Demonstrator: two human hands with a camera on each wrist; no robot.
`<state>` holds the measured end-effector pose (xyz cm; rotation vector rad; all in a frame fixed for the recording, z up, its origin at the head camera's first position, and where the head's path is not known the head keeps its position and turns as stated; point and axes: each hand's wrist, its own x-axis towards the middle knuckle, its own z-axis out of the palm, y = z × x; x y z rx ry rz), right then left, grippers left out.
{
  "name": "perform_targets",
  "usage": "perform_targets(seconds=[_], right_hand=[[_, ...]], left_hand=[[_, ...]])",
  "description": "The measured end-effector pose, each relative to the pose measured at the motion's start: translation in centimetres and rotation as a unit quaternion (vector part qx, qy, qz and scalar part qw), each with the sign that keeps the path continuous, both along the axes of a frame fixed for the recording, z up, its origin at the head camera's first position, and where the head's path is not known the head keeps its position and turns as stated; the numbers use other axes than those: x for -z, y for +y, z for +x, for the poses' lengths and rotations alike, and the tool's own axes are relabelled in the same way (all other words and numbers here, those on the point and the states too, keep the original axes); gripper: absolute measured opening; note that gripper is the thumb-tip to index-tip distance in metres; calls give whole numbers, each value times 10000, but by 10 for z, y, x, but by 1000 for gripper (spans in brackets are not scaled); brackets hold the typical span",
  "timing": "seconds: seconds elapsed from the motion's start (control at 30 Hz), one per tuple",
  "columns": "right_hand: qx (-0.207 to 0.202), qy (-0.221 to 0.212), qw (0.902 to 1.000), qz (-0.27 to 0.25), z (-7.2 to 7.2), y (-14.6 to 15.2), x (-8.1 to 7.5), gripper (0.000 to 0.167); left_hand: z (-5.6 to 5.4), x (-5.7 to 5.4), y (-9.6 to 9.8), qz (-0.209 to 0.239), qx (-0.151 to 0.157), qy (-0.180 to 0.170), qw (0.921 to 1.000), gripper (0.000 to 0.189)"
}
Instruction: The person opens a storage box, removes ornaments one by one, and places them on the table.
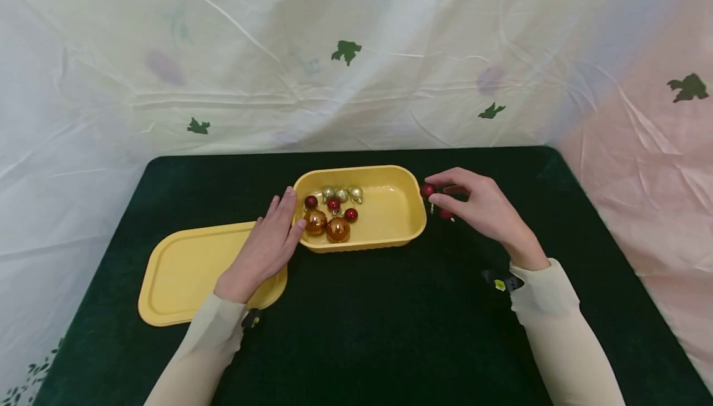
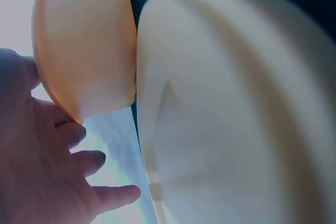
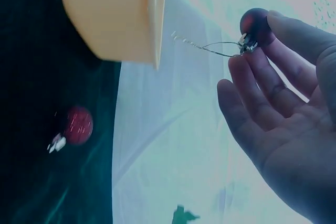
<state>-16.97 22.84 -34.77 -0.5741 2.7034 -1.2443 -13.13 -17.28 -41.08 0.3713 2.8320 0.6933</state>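
The box (image 1: 390,217) sits on the table (image 1: 379,319), toward its far edge, the cloth (image 1: 390,103) behind; the lid (image 1: 189,270) lies left of the box and nearer the person; the left hand (image 1: 266,242) reaches over the lid to the box's left end; in the box's left half, three baubles (image 1: 341,195) lie at the back, two baubles (image 1: 338,229) in front, three further baubles (image 1: 333,205) between; beyond the box's right end, the right hand (image 1: 481,202) holds one bauble (image 3: 257,27); near it, another bauble (image 3: 80,125) lies on the table.
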Motion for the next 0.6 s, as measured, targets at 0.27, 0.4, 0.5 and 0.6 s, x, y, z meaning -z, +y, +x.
perform_targets(seconds=[0.27,0.4,0.5,0.6], right_hand=[[558,48,9983,180,9,26,6,34],[607,114,9975,347,12,38,13,35],[616,97,9972,412,14,45,18,37],[686,23,9966,450,16,49,24,39]], left_hand=[[-1,1,1,-13,34,1,10000,72],[-2,2,1,-17,53,7,10000,71],[-2,2,0,-3,62,6,10000,71],[-2,3,-1,-4,69,11,10000,71]])
